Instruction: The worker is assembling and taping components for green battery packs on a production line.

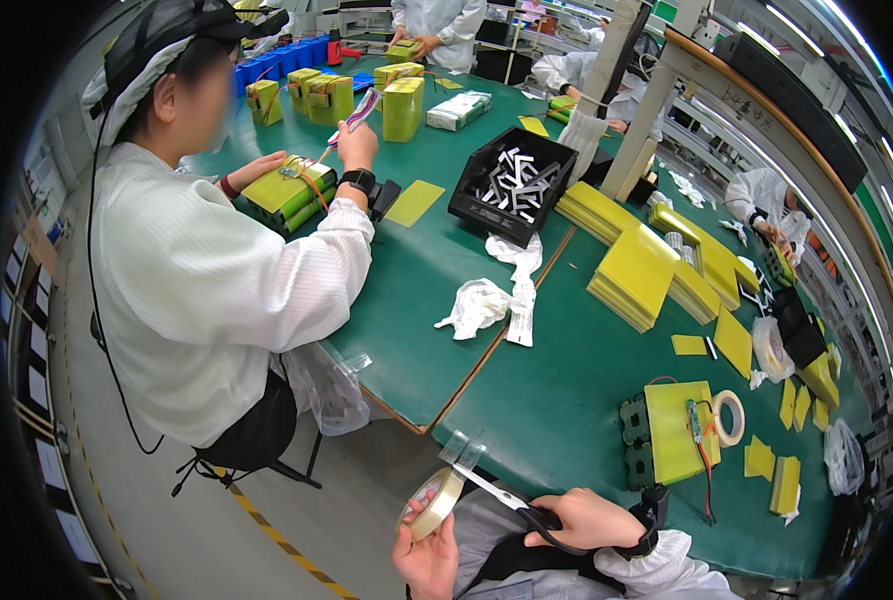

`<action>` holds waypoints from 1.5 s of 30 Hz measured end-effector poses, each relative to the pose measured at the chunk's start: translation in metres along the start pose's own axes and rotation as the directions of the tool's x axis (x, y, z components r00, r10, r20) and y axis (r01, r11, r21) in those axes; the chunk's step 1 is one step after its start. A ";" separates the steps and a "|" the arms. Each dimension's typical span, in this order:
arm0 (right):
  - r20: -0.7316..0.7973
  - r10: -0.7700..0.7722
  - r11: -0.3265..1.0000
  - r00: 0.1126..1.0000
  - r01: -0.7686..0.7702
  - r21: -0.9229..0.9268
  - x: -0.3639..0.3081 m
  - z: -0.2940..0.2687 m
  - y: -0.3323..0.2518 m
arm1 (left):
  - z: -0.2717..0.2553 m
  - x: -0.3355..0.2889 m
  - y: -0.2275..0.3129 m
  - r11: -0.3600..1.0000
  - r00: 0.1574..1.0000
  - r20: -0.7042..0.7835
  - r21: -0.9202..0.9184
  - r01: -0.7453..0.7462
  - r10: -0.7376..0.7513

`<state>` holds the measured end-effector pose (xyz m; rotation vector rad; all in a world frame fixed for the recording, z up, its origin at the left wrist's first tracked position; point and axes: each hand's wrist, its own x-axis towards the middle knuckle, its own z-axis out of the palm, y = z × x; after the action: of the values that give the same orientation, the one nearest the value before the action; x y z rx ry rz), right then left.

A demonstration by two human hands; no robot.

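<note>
My left hand (428, 558) grips a roll of pale translucent tape (438, 508) just off the near edge of the green table. Around the black handles of a pair of scissors (493, 488), my right hand (591, 519) is closed, and the blades point left towards the roll. A clear strip of tape (463, 449) sticks to the table edge above the roll, close to the blade tips. To the right of my right hand stands a battery pack (678, 432) with a yellow sheet, dark green cells, a small circuit board and red and black wires.
Another roll of tape (728, 418) stands against the pack. Stacked yellow sheets (631, 275), a black bin (511, 185) of small white pieces and a crumpled white cloth (478, 308) lie farther off. At left, a seated co-worker (216, 270) handles another battery pack (288, 192).
</note>
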<state>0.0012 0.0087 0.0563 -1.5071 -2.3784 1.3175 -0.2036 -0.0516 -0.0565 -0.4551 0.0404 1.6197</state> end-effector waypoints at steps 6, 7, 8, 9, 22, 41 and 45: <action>-0.015 -0.002 1.000 1.000 0.002 0.002 0.000 -0.003 -0.003 | 0.001 0.000 -0.001 1.000 1.000 0.008 -0.003 0.022 -0.022; -0.025 -0.009 1.000 1.000 0.009 0.004 0.000 -0.002 -0.002 | 0.001 0.000 -0.001 1.000 1.000 0.008 -0.003 0.019 -0.019; -0.024 -0.010 1.000 1.000 0.010 0.005 0.000 -0.002 -0.002 | 0.001 -0.001 -0.001 1.000 1.000 0.001 -0.009 0.016 -0.016; -0.030 -0.014 1.000 0.999 0.014 0.010 0.000 -0.001 -0.001 | 0.001 -0.001 -0.001 1.000 1.000 -0.007 -0.015 0.014 -0.014; -0.107 0.001 0.999 0.994 0.003 0.040 -0.011 0.006 0.004 | -0.002 -0.014 0.013 0.998 0.993 0.094 0.018 0.067 -0.068; -0.615 0.029 0.927 0.788 0.209 0.312 0.031 0.040 -0.034 | -0.006 -0.029 -0.006 0.968 0.943 0.220 0.016 0.251 -0.248; -0.608 -0.008 0.917 0.794 0.248 0.313 0.031 0.037 -0.038 | -0.033 -0.028 0.023 0.818 0.815 0.081 0.106 0.565 -0.574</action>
<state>-0.0588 0.0019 0.0461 -1.3460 -1.6782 0.9887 -0.2162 -0.0900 -0.0836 -0.2783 -0.1096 1.0379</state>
